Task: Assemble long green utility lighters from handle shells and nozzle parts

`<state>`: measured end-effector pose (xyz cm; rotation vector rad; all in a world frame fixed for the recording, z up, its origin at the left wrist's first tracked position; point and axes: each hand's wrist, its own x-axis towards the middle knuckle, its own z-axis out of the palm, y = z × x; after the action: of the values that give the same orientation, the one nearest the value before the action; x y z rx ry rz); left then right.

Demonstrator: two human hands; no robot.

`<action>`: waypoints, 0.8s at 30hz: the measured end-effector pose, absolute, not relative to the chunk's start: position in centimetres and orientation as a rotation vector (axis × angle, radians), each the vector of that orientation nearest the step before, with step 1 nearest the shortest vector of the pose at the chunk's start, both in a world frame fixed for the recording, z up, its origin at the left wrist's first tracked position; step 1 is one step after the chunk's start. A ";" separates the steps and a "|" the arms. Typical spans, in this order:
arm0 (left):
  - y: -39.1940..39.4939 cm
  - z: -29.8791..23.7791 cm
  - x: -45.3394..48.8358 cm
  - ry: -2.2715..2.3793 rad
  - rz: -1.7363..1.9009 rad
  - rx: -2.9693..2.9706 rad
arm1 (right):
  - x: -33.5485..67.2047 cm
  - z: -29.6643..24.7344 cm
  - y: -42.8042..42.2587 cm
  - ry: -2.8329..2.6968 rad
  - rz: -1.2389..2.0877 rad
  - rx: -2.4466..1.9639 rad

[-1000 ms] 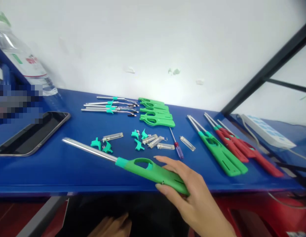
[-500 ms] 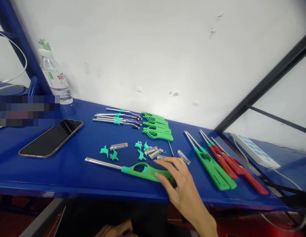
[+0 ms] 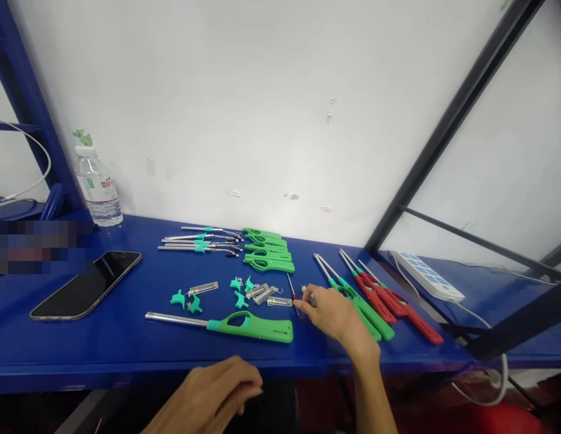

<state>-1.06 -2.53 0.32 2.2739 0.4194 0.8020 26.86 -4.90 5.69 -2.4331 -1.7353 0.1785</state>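
Note:
My right hand [image 3: 328, 307] reaches to the small screwdriver [image 3: 293, 292], with thumb and fingertips pinched on its handle. The screwdriver has a thin metal shaft and a red part near the handle, which the fingers partly cover. My left hand [image 3: 217, 389] hovers in front of the table edge, fingers loosely curled together and nothing visible in them. Between the hands and the small parts lies a green gas lighter [image 3: 257, 327], its metal tube pointing left. Just left of the screwdriver are clear lighter tanks [image 3: 279, 302] and teal triggers [image 3: 240, 299].
Behind lie green handle shells [image 3: 269, 265] and metal tubes with wires [image 3: 185, 248]. Green lighters [image 3: 368, 313] and red lighters [image 3: 411, 313] rest at the right, near a power strip [image 3: 432, 277]. A phone [image 3: 85, 286] and water bottle [image 3: 99, 190] stand left on the blue table [image 3: 126, 346].
My right hand has left the green lighter and moved to the screwdriver. My left hand has risen from below toward the table edge. The camera view has shifted.

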 end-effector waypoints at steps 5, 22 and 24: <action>0.0 1.9 2.4 0.495 0.956 2.252 | 25.7 5.1 -4.2 -1.693 0.173 -2.470; -0.1 0.7 8.2 0.650 1.262 2.255 | 27.8 9.9 -7.9 -1.573 0.316 -1.611; 0.0 0.6 8.3 0.663 1.263 2.242 | 27.2 10.2 -7.9 -1.562 0.257 -1.573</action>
<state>8.29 -0.05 0.58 2.2418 0.6631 1.2628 27.21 -7.89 10.21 -1.5733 -1.5621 0.2566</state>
